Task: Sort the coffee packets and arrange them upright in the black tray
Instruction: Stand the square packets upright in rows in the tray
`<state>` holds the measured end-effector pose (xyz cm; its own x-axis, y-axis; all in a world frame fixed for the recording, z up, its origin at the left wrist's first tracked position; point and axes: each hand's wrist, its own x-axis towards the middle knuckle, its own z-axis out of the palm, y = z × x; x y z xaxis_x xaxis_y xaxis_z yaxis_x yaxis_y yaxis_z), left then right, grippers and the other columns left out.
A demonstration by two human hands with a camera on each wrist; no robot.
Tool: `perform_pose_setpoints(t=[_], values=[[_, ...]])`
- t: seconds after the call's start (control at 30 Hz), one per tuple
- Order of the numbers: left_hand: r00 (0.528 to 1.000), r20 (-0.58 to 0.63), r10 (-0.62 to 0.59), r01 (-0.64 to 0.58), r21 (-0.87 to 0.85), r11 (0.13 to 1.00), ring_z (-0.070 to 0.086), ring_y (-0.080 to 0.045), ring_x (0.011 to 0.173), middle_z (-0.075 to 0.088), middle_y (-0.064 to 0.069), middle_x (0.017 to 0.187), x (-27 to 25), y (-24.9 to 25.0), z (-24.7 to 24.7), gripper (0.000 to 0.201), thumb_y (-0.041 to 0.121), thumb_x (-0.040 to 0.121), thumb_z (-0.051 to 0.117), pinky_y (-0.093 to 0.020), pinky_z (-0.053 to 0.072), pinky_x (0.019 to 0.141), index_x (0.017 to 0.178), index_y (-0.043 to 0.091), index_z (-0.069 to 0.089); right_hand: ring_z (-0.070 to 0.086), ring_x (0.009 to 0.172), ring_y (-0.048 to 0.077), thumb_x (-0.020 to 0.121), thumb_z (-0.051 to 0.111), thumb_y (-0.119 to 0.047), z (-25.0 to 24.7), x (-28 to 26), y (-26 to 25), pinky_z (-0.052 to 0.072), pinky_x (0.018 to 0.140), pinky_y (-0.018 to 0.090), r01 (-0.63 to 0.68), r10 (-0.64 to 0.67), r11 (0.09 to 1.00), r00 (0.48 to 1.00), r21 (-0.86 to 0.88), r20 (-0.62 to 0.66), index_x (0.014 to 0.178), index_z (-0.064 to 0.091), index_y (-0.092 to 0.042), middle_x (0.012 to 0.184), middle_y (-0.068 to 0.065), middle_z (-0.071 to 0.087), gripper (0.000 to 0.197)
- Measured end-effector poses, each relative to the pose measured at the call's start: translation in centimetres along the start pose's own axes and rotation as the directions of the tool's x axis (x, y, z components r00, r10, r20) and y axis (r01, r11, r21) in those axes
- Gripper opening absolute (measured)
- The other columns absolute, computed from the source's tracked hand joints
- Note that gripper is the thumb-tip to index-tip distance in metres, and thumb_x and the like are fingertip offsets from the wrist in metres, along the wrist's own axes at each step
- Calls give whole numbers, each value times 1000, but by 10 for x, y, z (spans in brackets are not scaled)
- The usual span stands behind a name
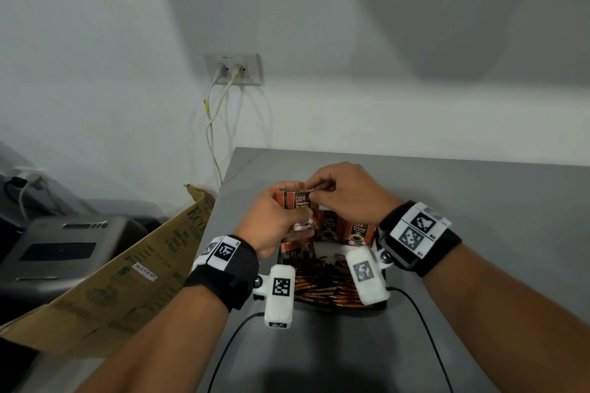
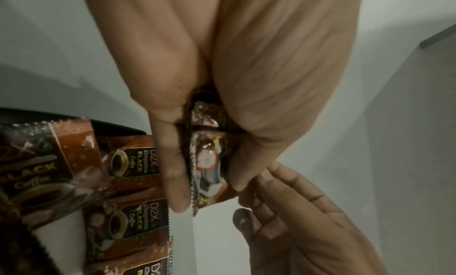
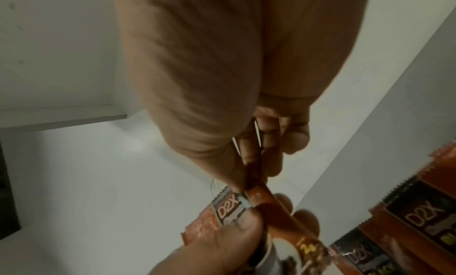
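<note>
Grey desk (image 1: 479, 201): my left hand (image 1: 274, 220) grips upright coffee packets (image 1: 298, 202) above the black tray (image 1: 381, 305); my right hand (image 1: 346, 191) pinches their top edge.

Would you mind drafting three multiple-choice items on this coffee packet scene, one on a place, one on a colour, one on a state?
1. Where is the wall socket?
A. on the wall beyond the table's far left corner
B. on the table
C. inside the cardboard box

2. What colour is the tabletop?
A. red
B. grey
C. green

3. What is the right hand doing?
A. lying flat on the table
B. gripping a cable
C. pinching the top edge of the held packets

Answers: 1 A, the wall socket sits above the table. 2 B, its bare surface is grey. 3 C, the right hand pinches the top of the coffee packets that the left hand grips.
</note>
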<state>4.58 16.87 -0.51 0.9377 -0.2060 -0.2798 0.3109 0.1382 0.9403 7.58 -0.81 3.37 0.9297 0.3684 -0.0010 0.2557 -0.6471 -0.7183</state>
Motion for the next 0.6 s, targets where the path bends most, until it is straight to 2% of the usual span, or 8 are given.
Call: perform_pose_setpoints(t=[0.17,0.27,0.33,0.4,0.47,0.6], values=[[991,-132,2,11,98,995,70,-22,79,71,-13,90,0,-2,-12,32,3,84,78,-39,62,70,113,5,63,68,75,-2,90,73,-16,5,6,2,47,67,8,-60,60,998,997,-7,-48,93,77,-22,80,-12,74,9],[958,-286,-3,27,83,996,66,-17,72,64,-8,80,0,-5,-29,17,12,91,69,-35,58,65,105,15,60,66,67,-5,93,68,-14,14,7,10,47,59,7,-111,109,991,993,-72,-38,93,74,-21,75,-13,71,9],[939,-344,-19,41,57,998,62,-18,70,62,-8,78,-1,-6,-37,15,9,92,63,-34,55,63,103,18,57,66,66,-3,94,64,-11,24,9,14,51,61,13,-119,117,983,993,-142,-17,91,72,-21,75,-11,72,13],[931,-365,-27,48,47,998,61,-20,71,61,-7,78,-3,-7,-40,18,4,91,60,-34,55,62,100,19,56,68,73,8,93,61,-10,35,12,19,59,70,26,-125,127,972,992,-199,-4,91,72,-20,82,-5,73,15],[934,-357,-33,60,64,996,61,-20,70,60,-7,77,-5,-9,-42,18,1,89,60,-32,55,59,96,17,56,67,79,16,91,59,-10,44,15,21,60,76,36,-124,136,960,990,-249,30,93,72,-19,91,0,72,16],[933,-358,-40,72,78,994,61,-18,66,60,-3,69,-6,-12,-43,18,-1,87,60,-30,54,57,96,14,56,66,85,19,92,58,-11,55,17,23,59,78,37,-99,128,950,989,-296,80,96,73,-17,100,2,72,16]])
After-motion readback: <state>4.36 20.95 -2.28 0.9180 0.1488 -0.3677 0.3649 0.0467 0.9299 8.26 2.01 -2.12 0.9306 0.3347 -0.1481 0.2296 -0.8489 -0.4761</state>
